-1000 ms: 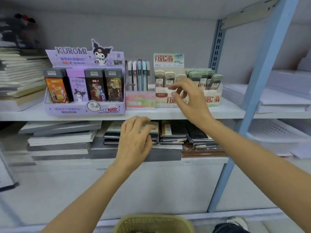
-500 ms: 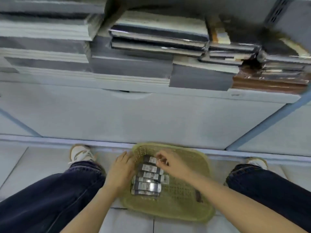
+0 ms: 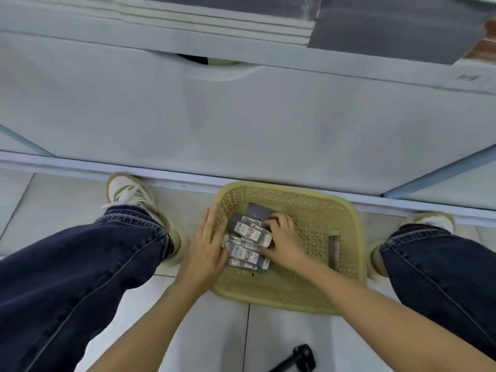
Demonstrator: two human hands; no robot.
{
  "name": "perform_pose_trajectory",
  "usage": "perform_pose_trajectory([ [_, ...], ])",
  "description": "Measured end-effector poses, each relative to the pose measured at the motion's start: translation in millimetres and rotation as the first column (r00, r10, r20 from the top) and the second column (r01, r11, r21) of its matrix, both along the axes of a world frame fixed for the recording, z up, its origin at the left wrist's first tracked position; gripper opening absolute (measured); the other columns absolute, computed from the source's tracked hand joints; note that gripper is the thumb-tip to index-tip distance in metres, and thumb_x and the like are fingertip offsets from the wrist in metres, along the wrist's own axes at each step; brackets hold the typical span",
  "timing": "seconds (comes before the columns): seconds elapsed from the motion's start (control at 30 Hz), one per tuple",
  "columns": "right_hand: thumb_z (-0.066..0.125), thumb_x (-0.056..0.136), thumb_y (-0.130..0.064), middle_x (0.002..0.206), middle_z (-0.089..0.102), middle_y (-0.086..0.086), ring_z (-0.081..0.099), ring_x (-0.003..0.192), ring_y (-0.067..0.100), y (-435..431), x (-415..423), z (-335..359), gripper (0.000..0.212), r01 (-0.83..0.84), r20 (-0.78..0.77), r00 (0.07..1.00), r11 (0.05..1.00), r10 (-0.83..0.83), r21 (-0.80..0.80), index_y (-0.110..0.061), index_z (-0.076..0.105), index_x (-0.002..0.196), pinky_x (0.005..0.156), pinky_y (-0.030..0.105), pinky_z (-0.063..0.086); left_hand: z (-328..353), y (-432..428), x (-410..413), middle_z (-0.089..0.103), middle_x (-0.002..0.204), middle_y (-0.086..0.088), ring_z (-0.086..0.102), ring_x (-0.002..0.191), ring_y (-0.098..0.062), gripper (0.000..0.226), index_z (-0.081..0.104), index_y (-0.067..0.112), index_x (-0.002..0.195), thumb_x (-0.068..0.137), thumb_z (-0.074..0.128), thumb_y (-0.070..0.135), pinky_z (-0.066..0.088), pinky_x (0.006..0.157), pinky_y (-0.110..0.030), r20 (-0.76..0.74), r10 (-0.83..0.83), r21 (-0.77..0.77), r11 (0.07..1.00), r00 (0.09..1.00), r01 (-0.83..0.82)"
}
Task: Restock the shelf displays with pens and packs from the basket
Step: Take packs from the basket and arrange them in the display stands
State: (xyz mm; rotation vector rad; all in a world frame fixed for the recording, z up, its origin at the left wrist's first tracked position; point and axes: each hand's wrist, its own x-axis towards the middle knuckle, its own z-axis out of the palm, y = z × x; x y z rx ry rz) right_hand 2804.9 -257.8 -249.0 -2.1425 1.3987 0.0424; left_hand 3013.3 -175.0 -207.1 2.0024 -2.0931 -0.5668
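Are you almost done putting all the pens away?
Done: cannot tell, the displays are out of view. In hand: the right hand grips the top pack while the left hand rests flat against the other packs. Left: those packs and one pen lie in the basket.

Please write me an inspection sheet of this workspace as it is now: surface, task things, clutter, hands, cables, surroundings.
Surface: tiled floor; the basket stands on it.
Job's things: packs piled in the basket's left part; a slim dark item lies apart at its right.
Clutter: black object on the floor, partly cut off.
Hands: left hand flat against the packs; right hand curled on them.
Cables: nothing seen.
Surroundings: white shelf base; jeans on either side.
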Motion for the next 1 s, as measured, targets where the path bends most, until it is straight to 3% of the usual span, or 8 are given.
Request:
perform_pose_trajectory([
  [0.2,0.070,0.086,-0.031,0.128,0.040,0.004,0.050,0.113,0.020,5.3,2.0,5.9,0.056,0.075,0.079,0.993,0.987,-0.087,0.144,-0.014,0.046,0.134,0.095,0.031,0.045,14.1,-4.8,0.4,0.030,0.155,-0.018,0.030,0.141,-0.041,0.051,0.053,0.005,0.136,0.089,0.066,0.017,0.036,0.108,-0.053,0.084,-0.004,-0.053,0.999,0.996,0.008],
  [0.47,0.072,0.085,-0.026,0.104,0.069,0.000,0.061,0.093,0.014,-23.4,-25.3,39.4,0.026,0.050,0.197,0.973,0.943,-0.120,0.330,-0.014,0.068,0.108,0.077,0.028,0.045,35.4,-31.4,-10.5,0.057,0.131,-0.016,0.048,0.126,-0.038,0.033,0.065,0.005,0.118,0.085,0.068,0.007,0.041,0.102,-0.053,-0.021,-0.107,-0.175,0.979,0.994,0.102],
  [0.57,0.072,0.085,-0.024,0.088,0.066,-0.007,0.057,0.076,0.006,-36.3,-35.0,65.7,0.016,-0.100,0.227,0.974,0.899,0.001,0.426,-0.018,0.069,0.100,0.065,0.021,0.040,38.9,-43.3,-24.9,0.056,0.134,-0.008,0.049,0.127,-0.028,0.050,0.053,0.011,0.136,0.090,0.066,0.026,0.037,0.107,-0.041,-0.131,-0.227,-0.011,0.974,0.965,0.227],
  [0.67,0.073,0.084,-0.027,0.088,0.068,0.004,0.055,0.073,0.008,-38.6,-33.9,84.1,0.015,-0.201,0.229,0.968,0.850,0.098,0.487,-0.017,0.071,0.096,0.068,0.027,0.039,38.0,-45.8,-42.0,0.062,0.125,-0.001,0.057,0.115,-0.020,0.072,0.038,0.022,0.147,0.086,0.068,0.044,0.043,0.090,-0.030,-0.260,-0.157,0.352,0.904,0.953,0.244],
  [0.77,0.078,0.079,-0.029,0.091,0.067,-0.008,0.057,0.085,0.003,-34.6,-30.4,88.9,0.016,-0.235,0.274,0.956,0.843,0.109,0.485,-0.023,0.070,0.092,0.075,0.022,0.041,34.7,-40.2,-46.5,0.062,0.076,0.006,0.056,0.073,-0.013,0.036,0.067,0.015,0.111,0.086,0.070,0.041,0.040,0.063,-0.028,-0.419,-0.038,0.450,0.859,0.907,0.244],
  [0.87,0.072,0.083,-0.040,0.107,0.060,-0.025,0.055,0.105,-0.004,-28.2,-26.7,84.7,0.026,-0.075,0.360,0.925,0.868,-0.124,0.491,-0.039,0.060,0.106,0.090,0.016,0.041,36.9,-34.7,-34.9,0.050,0.065,0.002,0.044,0.057,-0.011,0.031,0.060,0.001,0.081,0.091,0.067,0.030,0.035,0.059,-0.031,-0.543,0.113,0.491,0.847,0.832,0.205],
  [0.93,0.064,0.088,-0.042,0.110,0.059,-0.022,0.058,0.106,0.000,-20.9,-25.0,72.5,0.032,0.094,0.372,0.890,0.903,-0.265,0.420,-0.033,0.055,0.117,0.093,0.024,0.048,39.1,-31.4,-22.8,0.069,0.082,0.001,0.063,0.072,-0.015,0.020,0.065,0.006,0.092,0.095,0.061,0.026,0.050,0.071,-0.033,-0.572,0.189,0.473,0.871,0.798,0.133],
  [1.0,0.064,0.088,-0.039,0.121,0.058,-0.009,0.056,0.113,0.010,-11.3,-20.4,58.0,0.045,0.153,0.311,0.907,0.912,-0.283,0.381,-0.022,0.051,0.128,0.099,0.032,0.048,39.6,-28.5,-12.6,0.072,0.085,-0.007,0.069,0.075,-0.020,0.016,0.063,0.005,0.101,0.097,0.057,0.020,0.056,0.072,-0.035,-0.659,0.346,0.492,0.870,0.667,0.034],
])
